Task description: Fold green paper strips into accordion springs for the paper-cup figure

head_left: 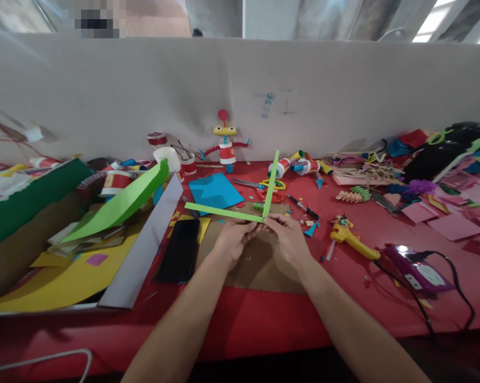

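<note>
Two light green paper strips (226, 211) meet at a corner, one reaching left and the other pointing away from me. My left hand (240, 239) pinches the corner from the left, its fingers closed. On the other side of that corner, my right hand (284, 233) grips the strips between thumb and fingers. Both hands are over a brown cardboard sheet (247, 271). Just beyond the strips lie a blue paper square (216, 191), scissors (278, 184) with yellow handles and a black pen (303, 207).
A black phone (178, 250) lies left, beside an open box (144, 250) of coloured paper. At right are a yellow glue gun (355, 242), a purple power socket (417, 268) with black cables, and pink paper pieces (443, 218). A paper-cup robot figure (227, 153) stands by the wall.
</note>
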### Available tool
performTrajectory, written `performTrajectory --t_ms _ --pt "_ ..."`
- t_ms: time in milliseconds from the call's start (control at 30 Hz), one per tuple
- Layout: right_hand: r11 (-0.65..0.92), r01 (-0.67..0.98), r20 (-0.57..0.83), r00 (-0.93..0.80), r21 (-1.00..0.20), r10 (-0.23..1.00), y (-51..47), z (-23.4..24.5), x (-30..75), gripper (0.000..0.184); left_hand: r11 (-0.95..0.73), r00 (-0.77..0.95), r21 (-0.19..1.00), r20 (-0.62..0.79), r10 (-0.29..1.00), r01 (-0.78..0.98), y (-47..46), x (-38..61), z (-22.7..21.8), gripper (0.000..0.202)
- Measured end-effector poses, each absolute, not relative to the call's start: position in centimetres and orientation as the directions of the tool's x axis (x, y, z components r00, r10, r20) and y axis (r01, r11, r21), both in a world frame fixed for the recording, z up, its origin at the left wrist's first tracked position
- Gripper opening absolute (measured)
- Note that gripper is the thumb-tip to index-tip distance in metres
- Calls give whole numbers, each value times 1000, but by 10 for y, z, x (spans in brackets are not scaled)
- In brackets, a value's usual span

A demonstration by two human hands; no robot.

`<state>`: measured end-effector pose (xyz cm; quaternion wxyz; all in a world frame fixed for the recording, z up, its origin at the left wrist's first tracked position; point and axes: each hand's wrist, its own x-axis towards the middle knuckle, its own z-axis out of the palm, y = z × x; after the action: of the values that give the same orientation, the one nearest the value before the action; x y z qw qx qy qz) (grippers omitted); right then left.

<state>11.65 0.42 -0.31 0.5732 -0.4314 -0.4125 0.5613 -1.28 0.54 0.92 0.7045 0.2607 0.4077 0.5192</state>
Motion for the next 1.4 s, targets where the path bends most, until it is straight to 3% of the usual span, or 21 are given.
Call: performTrajectory --t_ms 200,400,733,867,967,1167,1300,1400 --pt "-8 -247 -15 28 -969 999 3 -2 115 15 371 96 709 -396 913 -600 7 -11 6 15" --pt "27 -222 16 53 -975 998 1 -3 112 14 362 126 765 -351 928 -532 4 -10 8 8" --pt "131 -63 127 69 -989 990 0 -10 111 23 248 54 832 -256 965 -496 3 -6 10 21" --pt "119 -145 117 23 -982 993 -1 -4 108 27 185 -26 837 -232 972 -515 3 -5 9 21" --pt "100 -195 83 93 -976 992 -1 -2 108 20 160 -18 804 -208 978 -573 2 -2 7 20" --pt "87 -161 62 156 -983 986 2 -6 113 15 248 93 744 -245 965 -621 2 -2 6 19" --pt "94 -85 83 123 -992 989 1 -5 115 13 276 101 796 -264 959 -538 0 -4 12 18" --pt "77 -98 70 79 -992 994 0 -2 114 22 280 80 833 -276 958 -476 0 -7 13 22"
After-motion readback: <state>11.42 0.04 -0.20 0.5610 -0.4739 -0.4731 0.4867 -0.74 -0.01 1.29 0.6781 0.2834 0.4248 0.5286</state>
